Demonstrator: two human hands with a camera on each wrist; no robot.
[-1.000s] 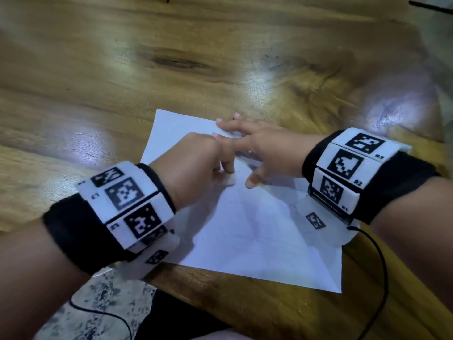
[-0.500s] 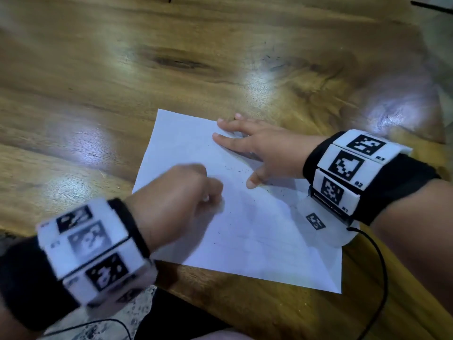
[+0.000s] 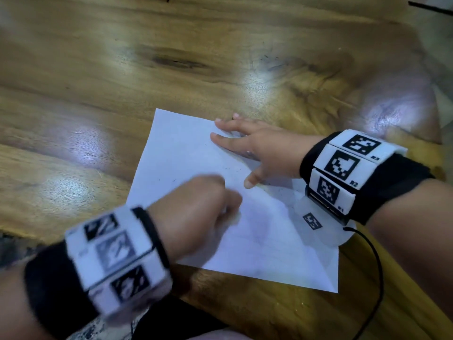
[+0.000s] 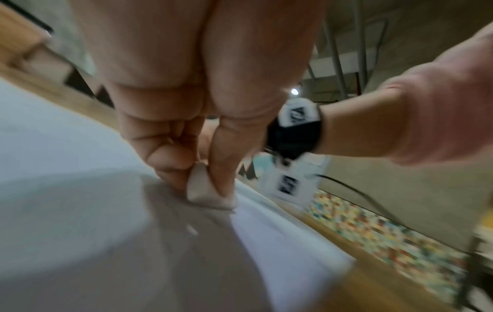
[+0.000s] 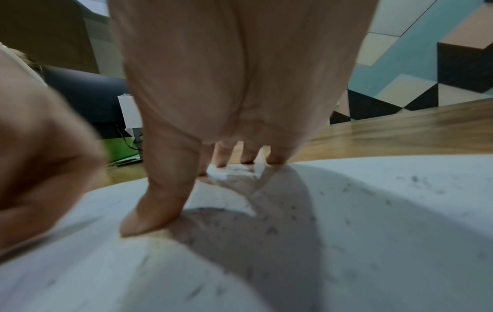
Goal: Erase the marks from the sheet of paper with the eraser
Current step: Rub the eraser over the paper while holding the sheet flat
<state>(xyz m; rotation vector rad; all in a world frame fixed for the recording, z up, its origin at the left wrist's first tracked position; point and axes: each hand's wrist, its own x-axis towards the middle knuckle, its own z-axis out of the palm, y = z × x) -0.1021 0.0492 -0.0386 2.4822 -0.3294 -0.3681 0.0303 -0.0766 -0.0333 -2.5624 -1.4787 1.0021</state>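
Note:
A white sheet of paper lies on the wooden table, with small dark eraser crumbs scattered over it. My left hand is curled over the sheet's middle and pinches a small white eraser between thumb and fingers, its bottom edge on the paper. In the head view the eraser is barely visible and blurred. My right hand lies flat on the sheet's far right part, fingers spread and thumb pressed down, holding the paper in place.
The table's near edge runs just below the sheet. A black cable hangs from my right wrist band over that edge. A patterned floor shows below at left.
My left hand with the eraser slid from beside my right fingers back toward me and to the left, across the sheet's middle. My right hand stayed in place.

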